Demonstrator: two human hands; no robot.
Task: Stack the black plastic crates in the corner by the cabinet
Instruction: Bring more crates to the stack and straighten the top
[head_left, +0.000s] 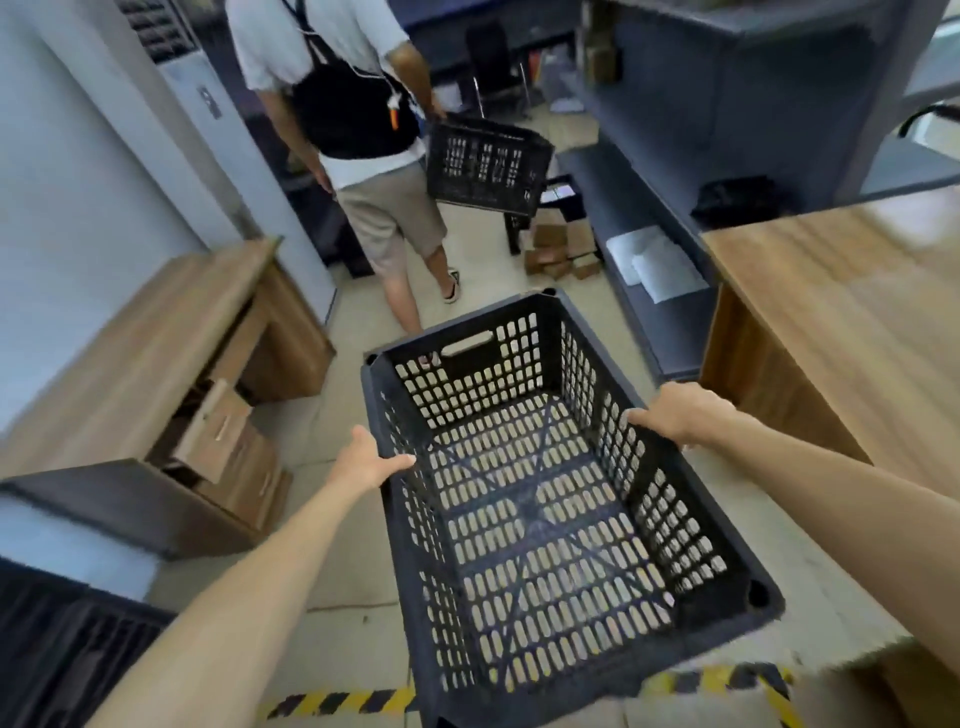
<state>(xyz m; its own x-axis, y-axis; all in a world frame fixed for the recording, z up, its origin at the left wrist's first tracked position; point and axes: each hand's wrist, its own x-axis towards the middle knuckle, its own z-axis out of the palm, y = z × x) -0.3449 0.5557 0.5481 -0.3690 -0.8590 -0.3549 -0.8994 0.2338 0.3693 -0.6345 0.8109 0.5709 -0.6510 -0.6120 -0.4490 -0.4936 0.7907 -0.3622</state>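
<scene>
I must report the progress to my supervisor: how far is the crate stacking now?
Done: no finished stack is visible in this view. In hand: the left hand and right hand grip the long rims of an empty black crate, carried above the floor. Ahead, another person carries a second black crate. Left: bringing both to the corner and stacking them.

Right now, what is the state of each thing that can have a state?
Black crate: empty, carried, held by both long rims.
Left hand: shut on crate's left rim.
Right hand: shut on crate's right rim.
Second crate: tilted, carried by a person walking ahead.
Wooden drawer: pulled open.
</scene>
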